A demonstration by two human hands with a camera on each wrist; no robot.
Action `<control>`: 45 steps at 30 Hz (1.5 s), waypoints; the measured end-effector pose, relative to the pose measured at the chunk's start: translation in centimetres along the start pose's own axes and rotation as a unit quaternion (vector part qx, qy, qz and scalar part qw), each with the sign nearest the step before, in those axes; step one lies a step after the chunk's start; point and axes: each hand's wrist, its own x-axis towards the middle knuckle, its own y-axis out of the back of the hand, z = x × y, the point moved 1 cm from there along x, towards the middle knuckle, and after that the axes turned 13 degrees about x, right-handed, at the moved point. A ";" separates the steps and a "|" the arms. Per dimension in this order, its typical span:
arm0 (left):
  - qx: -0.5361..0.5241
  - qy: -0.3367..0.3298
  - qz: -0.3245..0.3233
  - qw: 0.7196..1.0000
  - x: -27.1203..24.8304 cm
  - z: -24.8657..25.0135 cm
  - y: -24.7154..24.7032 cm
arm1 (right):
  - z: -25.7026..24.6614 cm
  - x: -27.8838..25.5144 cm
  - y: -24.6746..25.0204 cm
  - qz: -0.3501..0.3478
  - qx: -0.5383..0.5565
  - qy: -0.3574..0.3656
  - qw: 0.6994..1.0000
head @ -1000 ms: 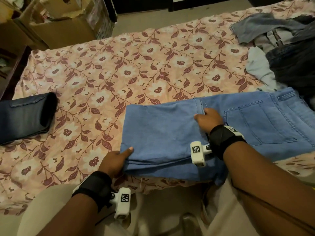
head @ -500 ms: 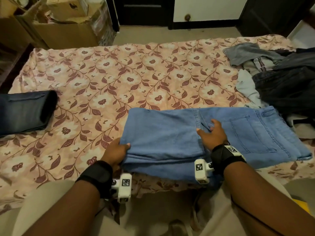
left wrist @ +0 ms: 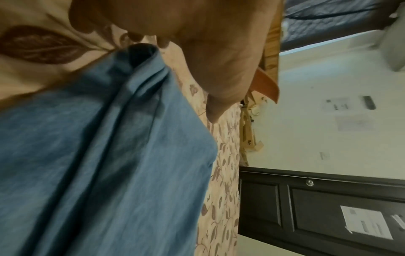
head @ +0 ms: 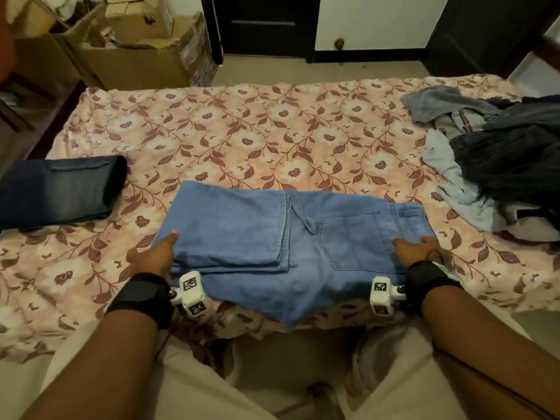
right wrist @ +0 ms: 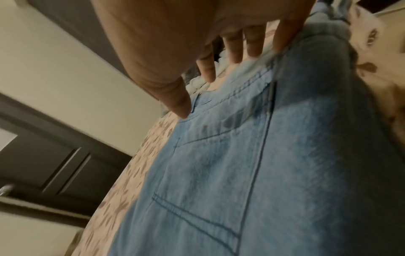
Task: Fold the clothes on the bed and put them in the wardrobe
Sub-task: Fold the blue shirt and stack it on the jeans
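Observation:
Light blue jeans (head: 303,237) lie folded across the near edge of the bed (head: 272,131), legs doubled over to the left, back pocket up, and a corner hangs over the edge. My left hand (head: 154,253) sits at the folded left edge, thumb over the denim (left wrist: 87,155), fingers (left wrist: 122,32) loosely curled beside the fold on the sheet. My right hand (head: 421,248) lies flat at the waistband end. Its straight, spread fingers (right wrist: 234,46) touch the waistband (right wrist: 252,78).
A folded dark blue pair of jeans (head: 60,189) lies at the bed's left side. A heap of unfolded grey and dark clothes (head: 500,159) fills the right end. Cardboard boxes (head: 130,50) stand beyond the bed at the left, and a dark door (head: 266,22) is behind.
My right hand slid from the middle of the jeans rightward to the waistband end. The left hand stayed at the folded left edge and loosened its grip.

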 end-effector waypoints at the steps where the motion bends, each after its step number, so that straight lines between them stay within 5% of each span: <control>1: -0.015 0.019 -0.025 0.999 -0.1 -0.9 -0.3 | 0.5 0.5 0.2 0.001 0.034 -0.018 0.999; 9: -0.101 0.033 -0.050 0.993 -1.2 -2.3 0.4 | 2.8 2.5 0.7 -0.039 0.095 -0.027 0.994; 12: 0.041 -0.019 0.087 0.995 -2.4 -1.3 0.6 | -1.7 -1.5 -0.4 0.058 -0.010 0.072 0.996; 15: 0.177 -0.202 0.194 0.943 -4.3 1.5 0.8 | -5.9 -6.4 -4.0 -0.016 -0.058 0.217 0.974; 18: 0.260 -0.376 0.185 0.870 -4.8 3.3 -0.8 | -6.7 -8.4 -8.9 -0.138 -0.075 0.310 0.938; 23: 0.396 -0.447 0.127 0.792 -1.9 2.1 -3.9 | -10.6 -9.5 -16.8 -0.268 -0.129 0.328 0.897; 27: 0.453 -0.446 0.031 0.772 -1.1 1.7 -5.7 | -14.0 -7.8 -21.6 -0.275 -0.158 0.312 0.896; 31: 0.558 -0.386 -0.054 0.732 -0.9 2.4 -7.6 | -15.8 -6.7 -24.6 -0.280 -0.246 0.363 0.854; 34: 0.590 -0.335 -0.101 0.728 -0.3 2.0 -8.1 | -16.1 -5.4 -25.1 -0.241 -0.255 0.336 0.874; 36: 0.597 -0.320 -0.114 0.727 -0.1 1.9 -8.1 | -15.7 -5.2 -25.1 -0.225 -0.263 0.326 0.880; 41: 0.607 -0.313 -0.124 0.720 -0.3 1.7 -8.1 | -14.6 -6.3 -25.9 -0.296 -0.308 0.362 0.829; 45: 0.608 -0.313 -0.126 0.718 -0.8 1.5 -8.0 | -15.0 -6.1 -26.1 -0.287 -0.323 0.329 0.839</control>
